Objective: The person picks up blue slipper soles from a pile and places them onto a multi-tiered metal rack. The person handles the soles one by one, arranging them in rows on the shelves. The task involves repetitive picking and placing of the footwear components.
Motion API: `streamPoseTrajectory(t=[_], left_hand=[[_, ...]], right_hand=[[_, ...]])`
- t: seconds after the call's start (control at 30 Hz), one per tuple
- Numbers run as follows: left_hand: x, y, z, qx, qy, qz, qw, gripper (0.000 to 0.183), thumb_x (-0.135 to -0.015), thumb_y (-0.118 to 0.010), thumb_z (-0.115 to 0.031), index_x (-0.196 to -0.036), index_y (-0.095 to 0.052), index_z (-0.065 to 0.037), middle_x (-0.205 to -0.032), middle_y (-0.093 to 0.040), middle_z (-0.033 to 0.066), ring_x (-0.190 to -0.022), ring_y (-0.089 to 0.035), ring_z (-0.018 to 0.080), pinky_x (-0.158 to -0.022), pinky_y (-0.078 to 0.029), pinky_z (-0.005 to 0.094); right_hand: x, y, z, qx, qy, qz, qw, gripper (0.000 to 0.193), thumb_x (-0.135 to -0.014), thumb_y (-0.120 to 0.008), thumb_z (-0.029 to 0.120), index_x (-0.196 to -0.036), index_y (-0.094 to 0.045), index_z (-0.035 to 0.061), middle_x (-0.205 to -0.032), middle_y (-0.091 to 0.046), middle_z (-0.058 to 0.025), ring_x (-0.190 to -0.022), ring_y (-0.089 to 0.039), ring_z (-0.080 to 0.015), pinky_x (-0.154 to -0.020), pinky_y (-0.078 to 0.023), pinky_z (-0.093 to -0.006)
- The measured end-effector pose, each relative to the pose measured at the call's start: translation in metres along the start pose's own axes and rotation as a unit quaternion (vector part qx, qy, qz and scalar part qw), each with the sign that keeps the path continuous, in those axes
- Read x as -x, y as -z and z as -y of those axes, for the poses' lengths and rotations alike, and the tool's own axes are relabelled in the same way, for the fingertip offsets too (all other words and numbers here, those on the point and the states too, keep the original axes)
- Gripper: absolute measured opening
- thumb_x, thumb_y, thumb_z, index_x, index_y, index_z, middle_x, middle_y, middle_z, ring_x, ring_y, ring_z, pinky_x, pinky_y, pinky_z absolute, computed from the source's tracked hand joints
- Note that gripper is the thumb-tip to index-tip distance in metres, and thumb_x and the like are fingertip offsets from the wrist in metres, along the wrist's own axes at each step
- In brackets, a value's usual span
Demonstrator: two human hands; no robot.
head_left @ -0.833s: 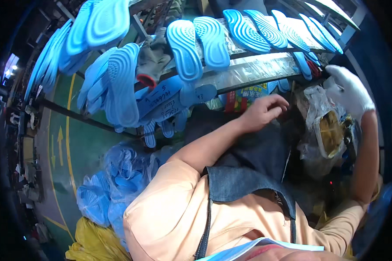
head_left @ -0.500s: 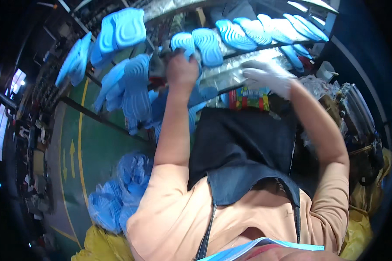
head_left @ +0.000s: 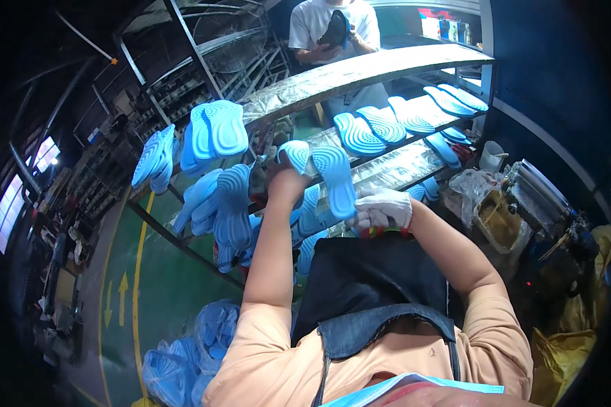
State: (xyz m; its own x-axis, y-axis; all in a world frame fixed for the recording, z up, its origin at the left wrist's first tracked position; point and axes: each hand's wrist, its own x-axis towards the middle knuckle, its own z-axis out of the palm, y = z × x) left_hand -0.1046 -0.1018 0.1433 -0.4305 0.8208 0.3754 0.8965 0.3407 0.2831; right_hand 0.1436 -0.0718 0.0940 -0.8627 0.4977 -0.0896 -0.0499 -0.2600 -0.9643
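My bare left hand (head_left: 286,182) is raised at the rack, fingers curled up against a light-blue shoe sole (head_left: 294,154); the sole partly hides the fingertips. Right of it a second blue sole (head_left: 337,182) with a dotted forefoot slants down past the shelf edge. My right hand (head_left: 385,208), in a white glove, has its fingers bent at that sole's lower end and appears to pinch its edge. More blue soles (head_left: 233,203) hang close together left of my left hand. A row of soles (head_left: 380,125) lies along the shelf to the right.
The metal rack has a foil-covered top shelf (head_left: 373,74). Behind it a person (head_left: 332,30) in a white shirt holds a dark shoe. Bagged blue soles (head_left: 173,370) lie low at left. A plastic-lined bin (head_left: 502,224) stands at right, near a white cup (head_left: 492,156).
The view has tilted up, showing the person behind the rack. My right hand has come left and inward to the slanting sole's lower end. My left hand stays by the neighbouring sole.
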Motion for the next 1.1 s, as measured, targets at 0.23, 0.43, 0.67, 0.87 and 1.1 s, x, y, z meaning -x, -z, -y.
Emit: streamPoseTrajectory(t=[0.23, 0.43, 0.67, 0.87, 1.1], left_hand=[[0.002, -0.017, 0.008, 0.216, -0.029, -0.015, 0.976, 0.069, -0.073, -0.073, -0.018, -0.133, -0.044, -0.001, -0.123, -0.052, 0.0299, -0.111, -0.057, 0.0415, -0.095, -0.047, 0.0414], [0.068, 0.012, -0.003, 0.54, -0.099, 0.091, 0.831, 0.056, -0.077, -0.065, -0.005, -0.132, -0.054, -0.001, -0.121, -0.06, 0.0144, -0.112, -0.058, 0.0222, -0.1, -0.042, 0.0325], [0.144, 0.007, -0.033, 0.465, -0.228, 0.209, 0.83, 0.058, -0.078, -0.058, -0.009, -0.135, -0.053, -0.008, -0.121, -0.057, 0.0158, -0.118, -0.054, 0.0291, -0.104, -0.037, 0.0362], [0.122, -0.071, -0.062, 0.488, -0.211, 0.23, 0.815, 0.058, -0.076, -0.058, -0.01, -0.133, -0.053, -0.004, -0.128, -0.056, 0.02, -0.121, -0.054, 0.0317, -0.105, -0.038, 0.0356], [0.047, -0.17, -0.04, 0.44, -0.13, 0.124, 0.88, 0.057, -0.077, -0.061, -0.011, -0.132, -0.052, -0.001, -0.13, -0.054, 0.0229, -0.123, -0.052, 0.0346, -0.104, -0.04, 0.0377]], right_hand=[[-0.046, 0.014, -0.006, 0.011, -0.013, -0.2, 0.98, 0.044, -0.091, -0.059, 0.036, -0.117, -0.06, 0.0009, -0.09, -0.063, -0.0063, -0.075, -0.059, -0.0162, -0.065, -0.048, -0.0312], [0.013, 0.02, -0.024, 0.08, 0.137, -0.091, 0.983, 0.062, -0.087, -0.062, 0.026, -0.139, -0.043, -0.0016, -0.128, -0.056, -0.0137, -0.115, -0.054, -0.0211, -0.099, -0.042, -0.0351], [0.115, 0.03, -0.054, 0.0, 0.114, -0.118, 0.986, 0.075, -0.084, -0.065, 0.02, -0.146, -0.029, -0.0025, -0.139, -0.047, -0.0116, -0.125, -0.047, -0.0198, -0.106, -0.036, -0.0346], [0.096, 0.074, -0.072, -0.031, 0.09, -0.229, 0.969, 0.066, -0.086, -0.063, 0.019, -0.143, -0.035, 0.001, -0.12, -0.057, -0.0091, -0.103, -0.058, -0.016, -0.088, -0.048, -0.0297], [-0.015, 0.148, -0.073, 0.046, 0.011, -0.293, 0.955, 0.055, -0.088, -0.061, 0.016, -0.138, -0.042, 0.0011, -0.111, -0.061, -0.01, -0.091, -0.059, -0.0173, -0.073, -0.049, -0.0316]])
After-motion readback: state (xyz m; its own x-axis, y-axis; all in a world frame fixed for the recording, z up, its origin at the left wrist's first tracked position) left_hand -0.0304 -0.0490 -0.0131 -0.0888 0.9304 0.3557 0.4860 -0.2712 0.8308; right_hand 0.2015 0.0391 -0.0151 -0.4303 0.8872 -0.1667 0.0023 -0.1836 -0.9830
